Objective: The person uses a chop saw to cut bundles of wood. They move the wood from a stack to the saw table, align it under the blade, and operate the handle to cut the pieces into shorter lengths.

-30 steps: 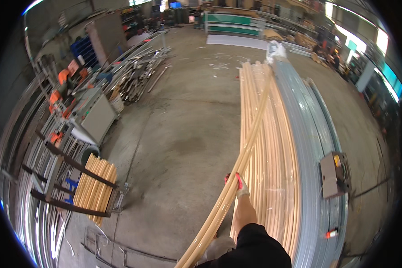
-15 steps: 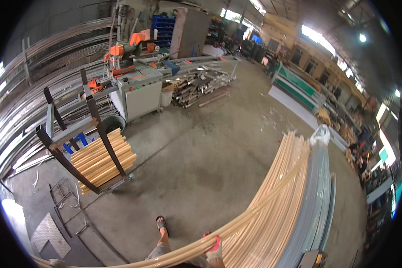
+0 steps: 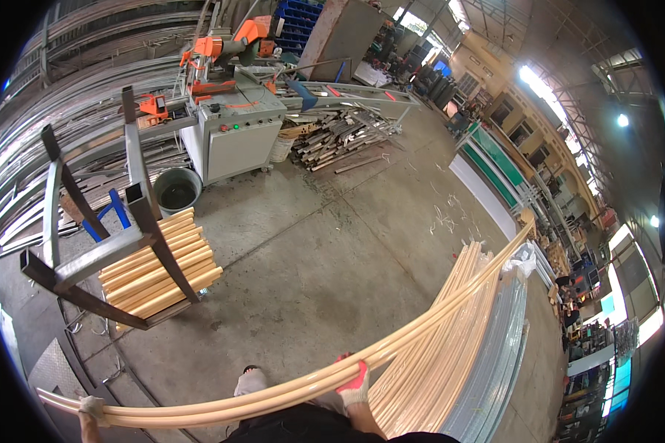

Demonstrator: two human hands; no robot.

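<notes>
Several long, pale wood-coloured tubes (image 3: 273, 391) stretch across my front, from the lower left to the upper right. My left hand (image 3: 92, 410), in a light work glove, is closed round them near their left end. My right hand (image 3: 354, 382), in a white glove with a pink-red palm, grips them farther along, its fingers over the top. The tubes' far part passes over a pile of like tubes (image 3: 436, 332) on the right. Beside that pile lie grey tubes (image 3: 488, 362) in clear plastic. Just what lies inside each grip is hidden.
At left a dark steel rack (image 3: 144, 221) with upright posts bears short wood-coloured tubes (image 3: 162, 266). Behind it stand a dark tub (image 3: 177, 189) and a grey cutting machine (image 3: 240, 140) with orange parts. Metal offcuts (image 3: 343, 136) lie beyond. Concrete floor (image 3: 310, 266) spans the middle.
The held tubes have risen, and their far end now reaches out past the pile. My left hand has come further into view at lower left. The whole view has shifted and tilted.
</notes>
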